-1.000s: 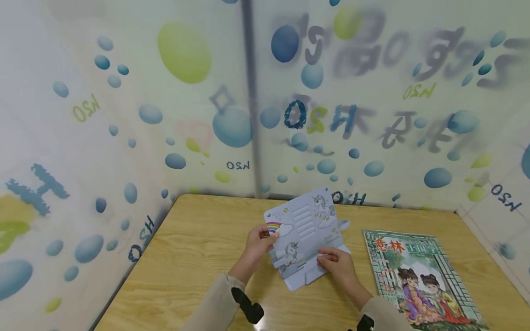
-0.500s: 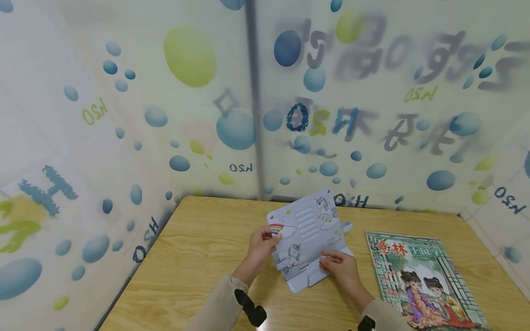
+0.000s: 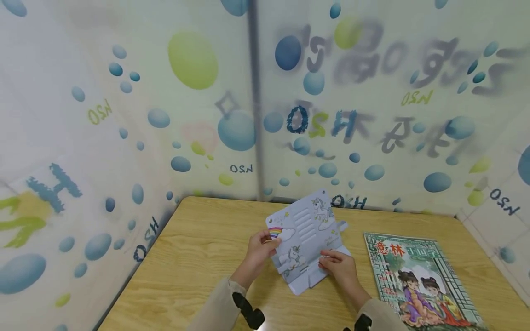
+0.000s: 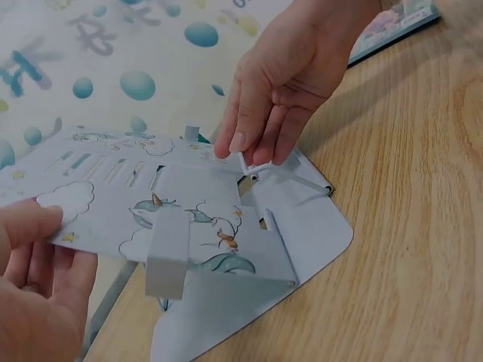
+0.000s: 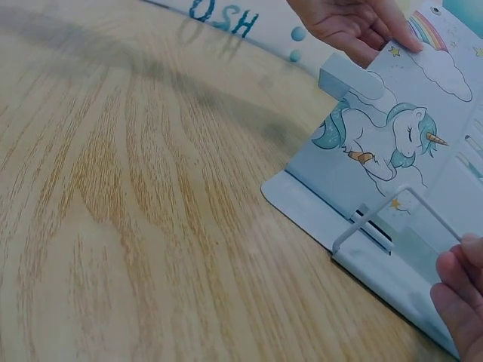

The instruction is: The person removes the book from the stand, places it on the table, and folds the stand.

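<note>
Rising at the left and running along the far side, the wall is pale, with blue and green drops and letters on it. Next comes the wooden table. My left sleeve is beige and carries a black strap at the wrist. My left hand is nearly closed on the left edge of the stand, thumb on the front beside the rainbow and fingers behind.

The stand is over the middle of the table, between my hands, its panel tilted back toward the far wall. It is white, printed with unicorns, clouds and stars, and has a row of slots. One tab juts from its left side near the bottom, another from its right. Along the near side runs the base, angled away from the panel.

My right hand is at the right of the base, fingers bent and tips drawn together, pinching the bent white wire in front of the panel. Farther right, well apart from the stand, the magazine lies flat, cover up, two drawn figures on it.
</note>
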Available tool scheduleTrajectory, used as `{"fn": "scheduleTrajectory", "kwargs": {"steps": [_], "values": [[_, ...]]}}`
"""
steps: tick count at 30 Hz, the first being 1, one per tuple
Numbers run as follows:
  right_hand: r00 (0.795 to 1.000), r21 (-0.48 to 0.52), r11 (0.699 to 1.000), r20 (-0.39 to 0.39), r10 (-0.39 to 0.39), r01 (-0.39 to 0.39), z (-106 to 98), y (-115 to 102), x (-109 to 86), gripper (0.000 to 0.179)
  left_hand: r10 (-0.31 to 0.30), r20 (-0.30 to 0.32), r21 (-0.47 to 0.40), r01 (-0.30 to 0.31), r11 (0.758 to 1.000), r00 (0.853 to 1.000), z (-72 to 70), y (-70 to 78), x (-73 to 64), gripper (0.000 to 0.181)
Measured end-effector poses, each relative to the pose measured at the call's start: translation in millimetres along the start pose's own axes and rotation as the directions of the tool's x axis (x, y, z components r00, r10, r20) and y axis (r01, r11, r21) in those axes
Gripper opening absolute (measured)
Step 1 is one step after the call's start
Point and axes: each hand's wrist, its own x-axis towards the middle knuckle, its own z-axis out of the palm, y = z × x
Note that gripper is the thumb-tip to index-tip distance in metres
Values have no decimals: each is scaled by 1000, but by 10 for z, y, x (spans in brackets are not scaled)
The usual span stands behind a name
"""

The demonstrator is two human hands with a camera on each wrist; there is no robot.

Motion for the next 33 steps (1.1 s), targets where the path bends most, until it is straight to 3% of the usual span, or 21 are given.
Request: {"fn": "scheduleTrajectory", "kwargs": {"steps": [5, 22, 33], "values": [[1000, -13, 1000, -4, 14, -14, -1, -3, 9, 26, -1, 43, -20, 2, 1000, 999, -37, -38, -27, 36], [1000, -89, 996, -18, -25, 24, -52, -11, 3, 29, 0, 68, -69, 4, 998, 998, 19, -74, -178, 34], [999, -139, 989, 7, -51, 52, -192, -66, 76, 28, 23, 186, -85, -8, 996, 982, 123, -117, -282, 35]]}}
